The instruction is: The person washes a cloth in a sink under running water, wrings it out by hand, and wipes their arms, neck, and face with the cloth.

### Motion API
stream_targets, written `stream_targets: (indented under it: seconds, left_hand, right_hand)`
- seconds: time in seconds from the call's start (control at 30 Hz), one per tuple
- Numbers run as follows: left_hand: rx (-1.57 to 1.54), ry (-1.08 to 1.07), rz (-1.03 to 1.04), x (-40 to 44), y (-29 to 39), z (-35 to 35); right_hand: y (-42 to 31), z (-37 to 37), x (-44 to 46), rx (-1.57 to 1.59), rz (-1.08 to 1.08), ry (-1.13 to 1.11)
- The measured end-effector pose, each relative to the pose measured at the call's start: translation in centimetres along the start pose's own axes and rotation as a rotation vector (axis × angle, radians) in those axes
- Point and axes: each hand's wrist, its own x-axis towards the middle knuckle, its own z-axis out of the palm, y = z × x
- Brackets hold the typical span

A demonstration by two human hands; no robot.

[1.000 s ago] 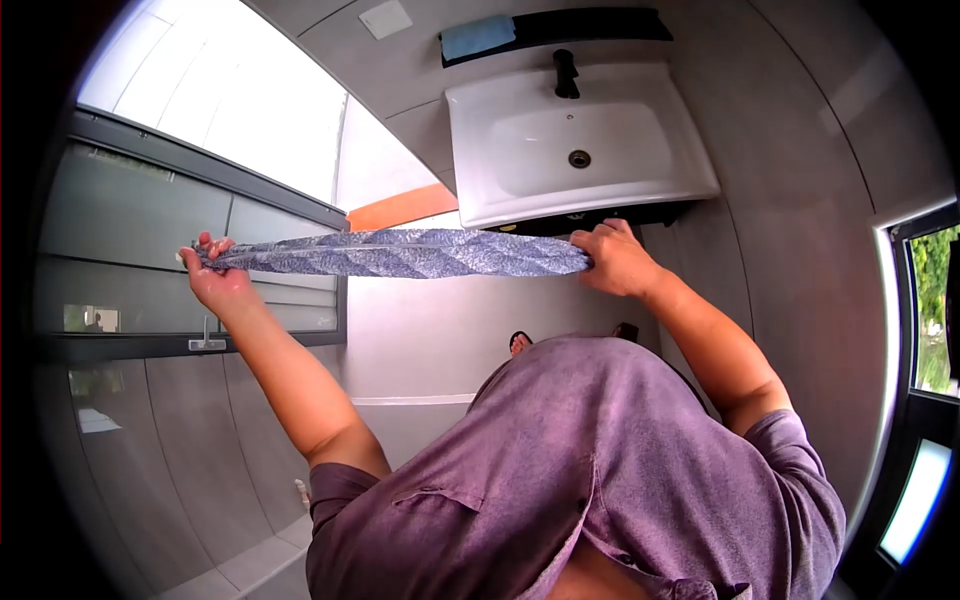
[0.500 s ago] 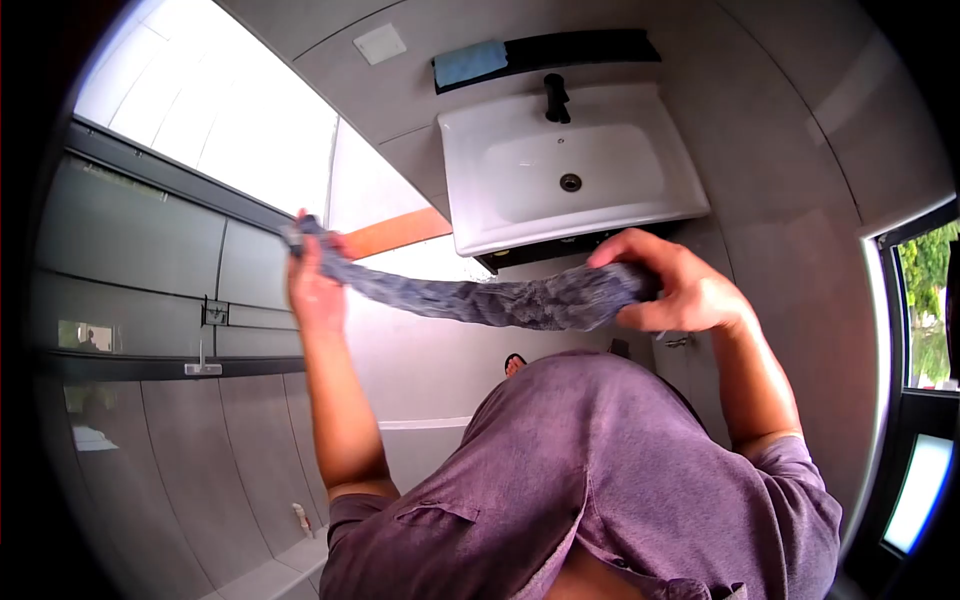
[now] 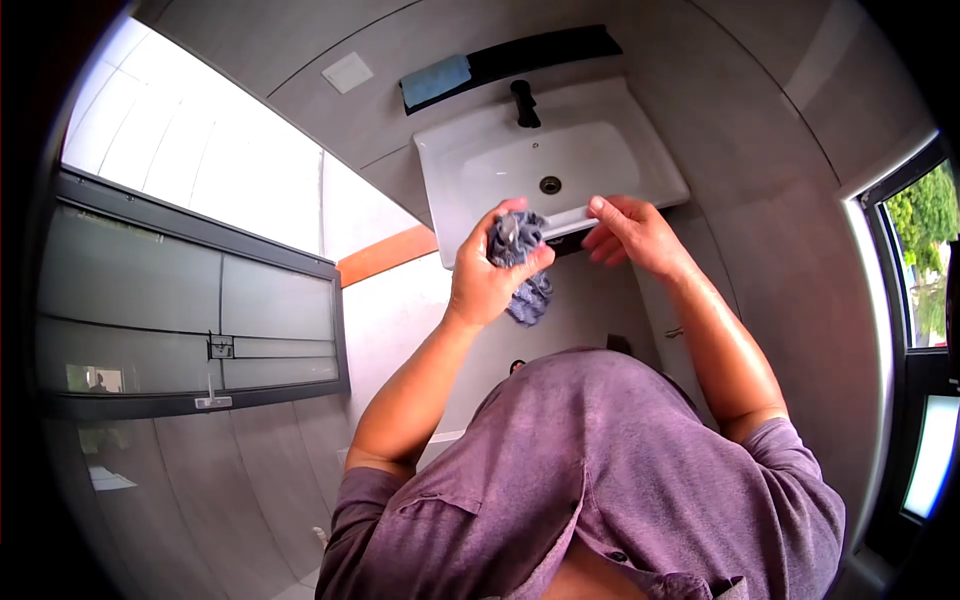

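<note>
A crumpled dark grey cloth (image 3: pixel 531 300) is bunched in my left hand (image 3: pixel 478 280), in front of the near rim of the white washbasin (image 3: pixel 640 192). Its lower end hangs below my fingers. To its right, my right hand (image 3: pixel 645 235) is raised by the basin's front edge. The fingers of that hand are apart, with nothing in them, and it does not touch the cloth.
A black tap (image 3: pixel 523 105) stands at the back of the basin. Behind it a black shelf (image 3: pixel 550 52) carries a folded blue cloth (image 3: pixel 437 80). A glass door with a dark frame (image 3: pixel 340 330) is on the left; a window (image 3: pixel 922 255) is on the right.
The cloth, stretched between both hands before, is now gathered in my left hand. My left hand has moved right to the basin's front; my right hand has let go.
</note>
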Motion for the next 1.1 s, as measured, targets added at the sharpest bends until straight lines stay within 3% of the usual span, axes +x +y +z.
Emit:
stream_targets:
  seconds: [0.03,0.13,0.2,0.27,0.33,0.4,0.47,0.53,0.63,0.67,0.7,0.73,0.8,0.87,0.93,1.0,1.03,1.07,1.1]
  left_hand:
    - [-0.099,0.035,-0.018,0.1,1.6,0.7]
    - [-0.328,0.09,0.179,1.0,2.5,1.9]
    - [-0.403,0.072,0.308,0.8,4.4,2.5]
    - [-0.585,-0.043,0.385,0.3,4.7,2.7]
    - [-0.663,-0.239,0.296,-0.2,5.8,2.6]
    - [-0.715,-0.267,0.274,-0.9,4.8,3.0]
    - [-0.648,-0.171,0.237,-2.0,2.3,2.3]
    - [-0.615,0.153,-0.016,-3.2,1.9,2.2]
    - [-0.539,0.293,-0.105,-1.3,0.1,1.0]
    - [-0.575,0.289,-0.1,-0.9,1.0,1.4]
    - [-0.61,0.287,-0.095,-0.6,2.5,2.3]
    - [-0.643,0.284,-0.089,-0.3,3.3,2.8]
    - [-0.64,0.198,-0.117,0.0,4.1,3.8]
    - [-0.417,0.247,0.02,1.1,4.6,3.0]
    - [-0.5,0.255,-0.069,2.4,6.1,0.1]
    - [-0.704,0.051,-0.001,3.5,7.0,-2.6]
    - [-0.799,-0.084,0.051,3.5,7.9,-3.1]
    - [-0.891,-0.224,0.107,3.5,9.7,-3.0]
    - [-0.939,-0.351,0.174,3.5,10.7,-2.8]
  right_hand:
    - [3.0,-0.3,1.3,-0.154,-0.019,0.117]
    - [6.6,0.9,1.0,-0.009,0.204,-0.064]
    - [7.3,1.9,0.6,0.169,0.404,-0.387]
    - [7.2,3.7,0.6,0.526,0.462,-0.457]
    - [6.6,4.8,1.3,0.986,0.1,-0.406]
    - [4.0,4.5,2.6,1.389,-0.065,-0.168]
    - [3.1,2.4,3.2,1.279,-0.183,-0.006]
    - [0.6,1.2,2.1,1.244,-0.23,0.174]
    - [-1.4,2.9,0.3,0.723,-0.456,0.321]
    - [-1.4,4.3,0.3,0.535,-0.557,0.367]
    - [-1.4,5.3,-0.1,0.298,-0.589,0.273]
    - [-1.6,6.5,-0.7,-0.083,-0.72,0.307]
    - [-1.2,10.4,-1.1,-0.438,-0.801,0.331]
    - [-2.4,9.0,-1.6,-0.005,-0.69,-0.057]
    - [-4.0,6.2,-1.9,0.515,-0.588,-0.337]
    - [-5.2,4.0,-2.9,0.506,-0.532,-0.039]
    - [-5.0,3.3,-2.5,0.258,-0.413,0.228]
    - [-4.3,2.8,-1.7,0.16,-0.289,0.182]
    - [-2.9,3.2,-0.5,0.293,-0.171,-0.076]
